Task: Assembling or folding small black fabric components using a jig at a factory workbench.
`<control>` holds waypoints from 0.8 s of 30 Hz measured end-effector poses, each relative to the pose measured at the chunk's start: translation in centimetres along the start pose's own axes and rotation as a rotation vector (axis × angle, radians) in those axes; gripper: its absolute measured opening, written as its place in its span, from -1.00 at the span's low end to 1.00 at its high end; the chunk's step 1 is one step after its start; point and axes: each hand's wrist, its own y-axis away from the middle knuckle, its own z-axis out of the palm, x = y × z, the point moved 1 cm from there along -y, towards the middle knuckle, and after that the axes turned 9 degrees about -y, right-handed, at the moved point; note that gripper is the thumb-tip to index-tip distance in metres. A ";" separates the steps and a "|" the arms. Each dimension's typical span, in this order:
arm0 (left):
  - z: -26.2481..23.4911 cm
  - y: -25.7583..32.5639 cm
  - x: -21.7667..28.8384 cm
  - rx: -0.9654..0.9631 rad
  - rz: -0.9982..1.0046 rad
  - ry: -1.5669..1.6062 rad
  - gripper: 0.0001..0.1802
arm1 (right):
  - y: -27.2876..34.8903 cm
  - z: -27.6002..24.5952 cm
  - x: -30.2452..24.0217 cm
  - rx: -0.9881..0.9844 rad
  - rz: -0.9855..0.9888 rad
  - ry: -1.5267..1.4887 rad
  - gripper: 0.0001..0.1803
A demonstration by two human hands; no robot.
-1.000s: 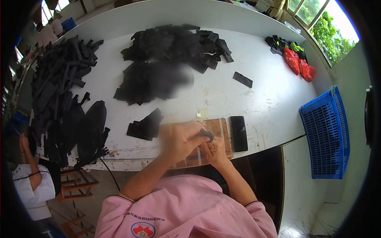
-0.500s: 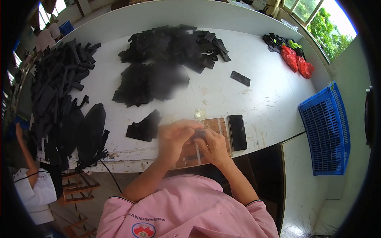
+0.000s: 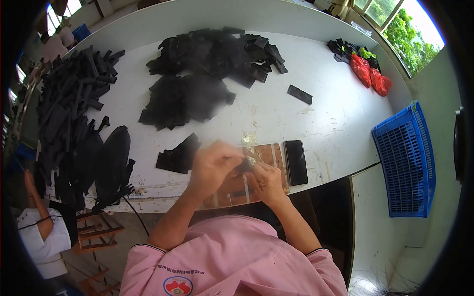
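Both hands meet over the wooden board (image 3: 269,153) at the surface's near edge: left hand (image 3: 213,165) and right hand (image 3: 269,181) pinch a small black piece (image 3: 243,167) between closed fingers. Seemingly mid-assembly; next needs careful alignment.

1. The white tabletop (image 3: 316,118) is scuffed and curves toward the far edge
2. A big heap of black pieces (image 3: 207,64) lies at the far middle, a long pile of black strips (image 3: 74,113) along the left side
3. A brown board (image 3: 256,172) sits at the near edge, a flat black slab (image 3: 296,162) just beside it
4. Red bags (image 3: 368,74) lie in the far right corner
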 end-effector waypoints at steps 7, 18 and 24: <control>0.6 0.8 2.0 0.251 0.122 -0.123 -0.86 | -1.2 -2.2 -0.6 0.026 -0.006 -0.086 -0.77; 1.0 -0.2 15.5 -1.385 -0.302 0.741 -0.67 | 15.5 -4.7 1.7 0.641 0.729 -0.169 -0.61; -0.3 5.5 11.5 -0.757 0.079 0.713 -0.71 | 27.8 2.7 10.9 0.382 1.406 -0.363 -0.54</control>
